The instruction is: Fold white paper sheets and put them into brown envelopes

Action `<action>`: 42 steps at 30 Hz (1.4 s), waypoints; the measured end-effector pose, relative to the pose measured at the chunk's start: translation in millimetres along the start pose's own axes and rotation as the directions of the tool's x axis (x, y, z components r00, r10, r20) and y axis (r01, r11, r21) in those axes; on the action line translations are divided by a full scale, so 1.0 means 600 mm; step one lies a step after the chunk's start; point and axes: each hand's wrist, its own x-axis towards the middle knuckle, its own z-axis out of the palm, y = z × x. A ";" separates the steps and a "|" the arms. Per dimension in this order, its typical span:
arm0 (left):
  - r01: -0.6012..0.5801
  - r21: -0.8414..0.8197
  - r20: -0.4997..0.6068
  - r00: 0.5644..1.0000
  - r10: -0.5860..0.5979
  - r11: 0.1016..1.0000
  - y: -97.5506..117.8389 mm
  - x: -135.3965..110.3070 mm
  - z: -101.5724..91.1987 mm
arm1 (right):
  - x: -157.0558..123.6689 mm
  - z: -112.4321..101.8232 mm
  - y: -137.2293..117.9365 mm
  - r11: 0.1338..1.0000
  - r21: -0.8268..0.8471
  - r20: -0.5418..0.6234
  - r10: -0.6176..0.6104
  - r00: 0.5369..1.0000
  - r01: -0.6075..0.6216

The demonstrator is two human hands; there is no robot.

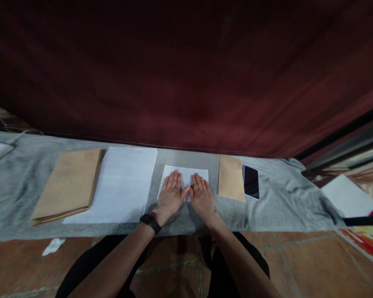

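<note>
Both my hands lie flat, side by side, on a small folded white sheet of paper [186,172] on the grey cloth [276,207]. My left hand [170,195] presses the sheet's left half with its fingers stretched forward; a black band sits on its wrist. My right hand [201,194] rests on the right half, fingers likewise extended. The thumbs nearly touch in the middle. Neither hand grips anything.
A stack of white sheets [121,184] lies left of the hands, with a pile of brown envelopes [68,184] beyond it. To the right lie one brown envelope [231,178] and a black phone [251,182]. A dark red curtain [186,74] hangs behind. Tiled floor is below.
</note>
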 end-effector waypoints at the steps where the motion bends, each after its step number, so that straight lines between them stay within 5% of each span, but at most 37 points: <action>1: 0.018 0.006 -0.003 1.000 -0.018 1.000 -0.001 -0.001 0.001 | 0.000 0.000 0.005 1.000 -0.010 -0.015 0.024 1.000 -0.024; 11: 0.169 0.035 -0.024 0.986 -0.168 0.985 -0.004 0.017 -0.030 | 0.024 -0.028 0.029 0.979 -0.023 -0.041 0.201 0.979 -0.202; 15: -0.010 -0.015 -0.059 0.998 0.010 1.000 0.007 0.038 -0.037 | 0.044 -0.033 0.012 0.987 0.144 -0.039 0.073 0.997 -0.067; 19: -0.179 -0.015 0.024 0.984 0.179 0.984 0.019 0.051 -0.014 | 0.060 -0.020 -0.009 0.966 0.257 0.011 -0.013 1.000 0.010; 24: -0.102 0.016 0.077 0.992 0.100 0.995 0.019 0.055 0.014 | 0.067 0.002 -0.016 0.980 0.200 0.061 0.004 0.998 -0.016; 42: 0.109 0.078 -0.041 0.993 -0.106 0.991 -0.028 0.040 0.003 | 0.041 0.024 0.033 0.995 -0.040 -0.102 0.086 0.991 -0.090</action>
